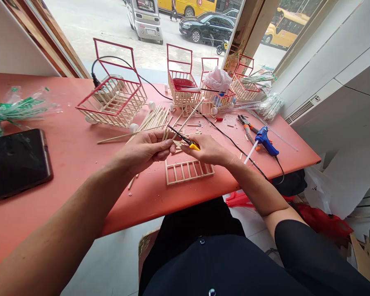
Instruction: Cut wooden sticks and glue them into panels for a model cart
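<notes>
My left hand [148, 150] is closed around a thin wooden stick [189, 117] that slants up and away to the right. My right hand [208, 150] grips a pair of small cutters [185, 139] with yellow and black handles, its jaws set against the stick near my left fingers. Just below both hands a small ladder-like frame of glued sticks [188, 170] lies flat on the orange table [74, 152]. A loose pile of sticks [156, 119] lies just beyond my hands.
Several stick carts with red frames stand at the back; the biggest [114, 98] is left. A blue glue gun [265, 139] and orange pliers [248, 127] lie right, a black cord [231, 142] between. A phone [18, 160] and green bundle [15, 109] lie left.
</notes>
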The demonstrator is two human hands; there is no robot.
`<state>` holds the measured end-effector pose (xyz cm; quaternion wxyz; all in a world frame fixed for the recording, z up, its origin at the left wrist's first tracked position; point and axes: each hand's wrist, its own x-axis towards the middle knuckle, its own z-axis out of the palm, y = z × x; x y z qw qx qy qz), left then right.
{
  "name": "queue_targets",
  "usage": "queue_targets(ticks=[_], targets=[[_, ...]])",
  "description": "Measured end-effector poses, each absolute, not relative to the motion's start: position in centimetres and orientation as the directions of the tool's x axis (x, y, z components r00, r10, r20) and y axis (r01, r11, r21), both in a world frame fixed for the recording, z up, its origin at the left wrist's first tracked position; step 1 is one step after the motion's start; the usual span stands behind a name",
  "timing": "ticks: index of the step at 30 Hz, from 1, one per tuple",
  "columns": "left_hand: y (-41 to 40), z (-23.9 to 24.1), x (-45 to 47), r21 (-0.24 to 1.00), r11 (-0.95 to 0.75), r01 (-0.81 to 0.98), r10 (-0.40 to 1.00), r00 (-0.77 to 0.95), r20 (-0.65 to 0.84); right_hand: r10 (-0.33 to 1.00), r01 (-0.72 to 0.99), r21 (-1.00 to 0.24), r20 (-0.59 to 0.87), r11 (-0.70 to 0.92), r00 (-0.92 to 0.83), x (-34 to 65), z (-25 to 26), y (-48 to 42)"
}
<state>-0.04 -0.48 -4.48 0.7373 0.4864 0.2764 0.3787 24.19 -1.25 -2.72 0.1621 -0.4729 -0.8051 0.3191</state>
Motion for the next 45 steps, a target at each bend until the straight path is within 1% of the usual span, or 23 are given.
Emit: queue_targets(ticks=[4,9,12,17,24,29,34,40,45], targets=[[-0.5,-4.6,0.1,0.931,0.230,-0.283,0.841,0.539,-0.043,0.896,0.704,-0.631,-0.031,0.327,-0.444,23.6,-2.8,-1.6],[-0.6,-4.6,0.2,0.946,0.201,-0.256,0.854,0.519,-0.041,0.903,0.730,-0.608,-0.048,0.312,-0.427,23.4,-2.7,-1.7],[-0.8,-4.5,0.4,0.959,0.146,-0.243,0.872,0.490,-0.009,0.900,0.735,-0.593,-0.040,0.329,-0.434,23.6,-2.6,-1.5],[-1.1,-4.0,0.7,0.971,0.047,-0.234,0.907,0.418,0.057,0.906,0.761,-0.532,0.026,0.370,-0.423,23.5,-2.2,-1.3],[-1.4,-3.5,0.8,0.969,0.057,-0.239,0.925,0.379,0.040,0.924,0.834,-0.426,0.015,0.351,-0.381,22.5,-1.7,-1.9],[-1.5,-3.1,0.6,0.969,0.065,-0.240,0.926,0.376,0.031,0.926,0.862,-0.350,0.048,0.366,-0.374,22.2,-2.0,-1.8],[-1.4,-3.4,0.5,0.972,0.071,-0.224,0.926,0.376,0.019,0.913,0.844,-0.360,0.062,0.398,-0.404,22.4,-2.4,-1.4],[-1.0,-4.0,0.3,0.978,0.092,-0.185,0.935,0.353,-0.021,0.927,0.866,-0.341,0.051,0.367,-0.372,22.2,-2.7,-1.3],[-1.3,-4.3,1.1,0.983,-0.002,-0.183,0.947,0.316,0.061,0.890,0.823,-0.387,-0.013,0.416,-0.456,23.2,-1.5,-0.8]])
